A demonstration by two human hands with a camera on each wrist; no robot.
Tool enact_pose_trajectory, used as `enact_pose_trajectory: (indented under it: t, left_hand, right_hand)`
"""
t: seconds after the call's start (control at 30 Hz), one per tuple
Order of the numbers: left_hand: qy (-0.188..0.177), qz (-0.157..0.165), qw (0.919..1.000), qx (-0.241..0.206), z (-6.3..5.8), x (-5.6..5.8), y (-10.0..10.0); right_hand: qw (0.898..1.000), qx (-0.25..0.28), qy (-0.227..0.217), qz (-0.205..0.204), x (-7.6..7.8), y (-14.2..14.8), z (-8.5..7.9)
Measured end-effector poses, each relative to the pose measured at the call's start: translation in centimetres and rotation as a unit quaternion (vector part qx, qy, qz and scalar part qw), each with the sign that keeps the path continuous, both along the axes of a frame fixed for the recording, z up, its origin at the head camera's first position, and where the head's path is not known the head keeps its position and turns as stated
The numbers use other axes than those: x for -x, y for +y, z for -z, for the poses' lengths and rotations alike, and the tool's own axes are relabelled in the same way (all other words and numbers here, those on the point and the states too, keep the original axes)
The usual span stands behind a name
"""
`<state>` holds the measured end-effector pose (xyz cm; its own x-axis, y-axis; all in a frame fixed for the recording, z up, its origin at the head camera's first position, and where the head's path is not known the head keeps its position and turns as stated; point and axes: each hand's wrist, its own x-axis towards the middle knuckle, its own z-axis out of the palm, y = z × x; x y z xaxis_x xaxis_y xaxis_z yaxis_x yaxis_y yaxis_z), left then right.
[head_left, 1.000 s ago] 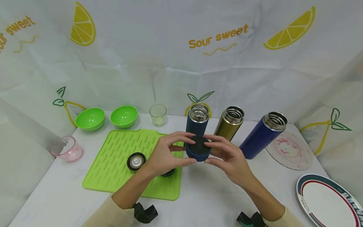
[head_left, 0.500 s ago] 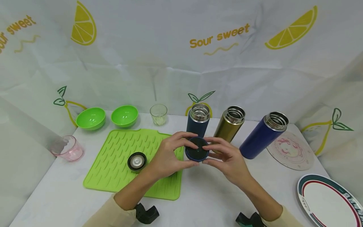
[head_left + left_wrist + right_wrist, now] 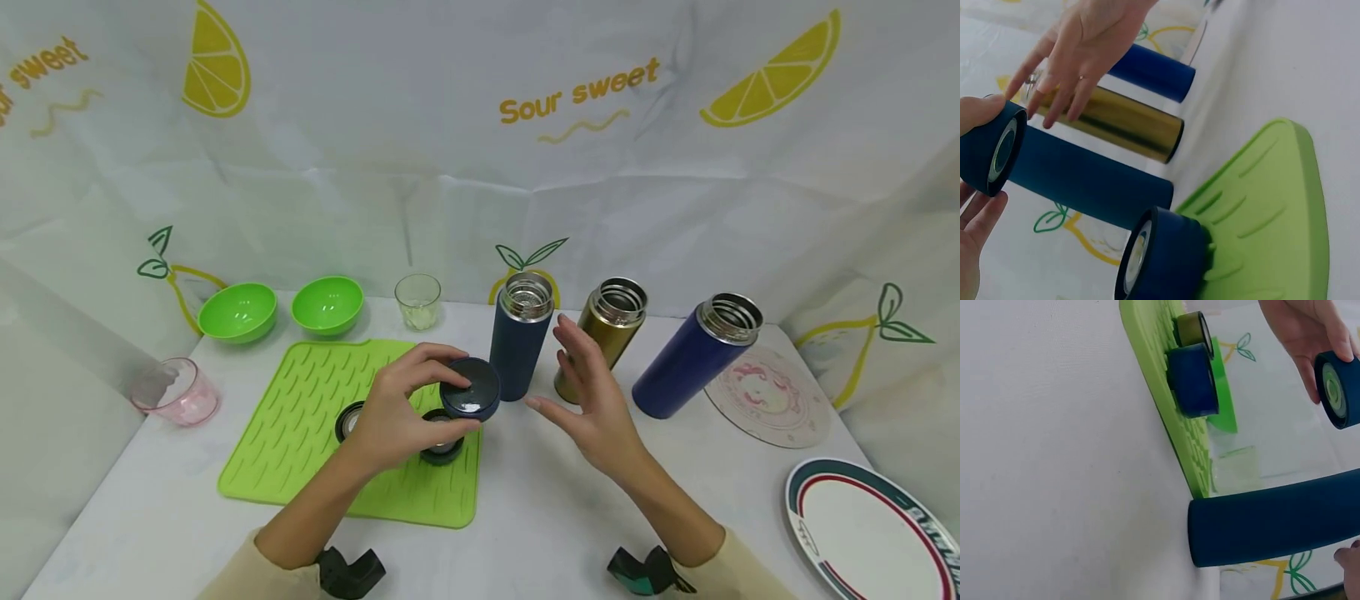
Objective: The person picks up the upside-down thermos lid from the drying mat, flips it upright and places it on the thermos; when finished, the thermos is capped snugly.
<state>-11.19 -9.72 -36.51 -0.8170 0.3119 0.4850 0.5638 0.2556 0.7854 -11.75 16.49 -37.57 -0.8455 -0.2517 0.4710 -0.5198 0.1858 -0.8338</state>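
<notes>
My left hand holds a dark blue bottle lid between thumb and fingers, black top up, above the right part of the lime-green drying mat. The lid's pale inner seal shows in the right wrist view. My right hand is empty, its fingers spread, between the uncapped dark blue bottle and the uncapped gold bottle. Upside down on the mat lie a blue lid and a gold lid; in the head view my left hand partly covers them.
An uncapped royal blue bottle stands further right, before a round pink-patterned board. A white plate lies front right. Two green bowls, a clear glass and a pink glass stand along the back and left.
Both hands held the dark blue lid earlier. My right hand has let go and opened, while my left has carried the lid to the left over the mat's right side.
</notes>
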Motion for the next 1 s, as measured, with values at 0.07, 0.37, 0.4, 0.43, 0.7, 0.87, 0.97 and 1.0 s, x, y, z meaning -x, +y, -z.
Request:
enact_pose_trajectory:
  t: [0.07,0.37,0.4,0.43,0.7,0.87,0.97,1.0]
  left_hand:
    - [-0.007,-0.005,0.9999,-0.006,0.1,0.0,-0.4]
    - [-0.032,-0.022,0.9990,-0.020,0.2,0.1,-1.1]
    - [-0.031,-0.024,0.9990,-0.021,0.2,0.2,-1.2]
    - [-0.030,-0.024,0.9990,-0.023,0.2,0.3,-1.3]
    - [-0.017,-0.030,0.9988,-0.034,-0.1,0.9,-1.4]
    - [-0.008,-0.043,0.9981,-0.043,-0.7,1.6,-1.6]
    - [0.000,-0.048,0.9975,-0.052,-1.4,2.1,-1.8]
    - [0.002,-0.050,0.9972,-0.056,-1.6,2.2,-1.8]
  right_hand:
    - [0.999,0.002,-0.041,0.013,0.5,-0.5,0.2]
    - [0.987,0.008,-0.154,0.043,2.9,-2.5,1.5]
    - [0.986,0.008,-0.160,0.048,3.1,-2.7,1.7]
    - [0.985,0.008,-0.163,0.052,3.3,-2.8,1.9]
    - [0.985,0.003,-0.159,0.065,4.0,-3.2,2.6]
    - [0.987,0.010,-0.150,0.058,4.6,-3.1,2.8]
    - [0.987,0.003,-0.148,0.060,4.9,-3.1,2.9]
    - [0.987,0.000,-0.148,0.060,4.9,-3.2,2.9]
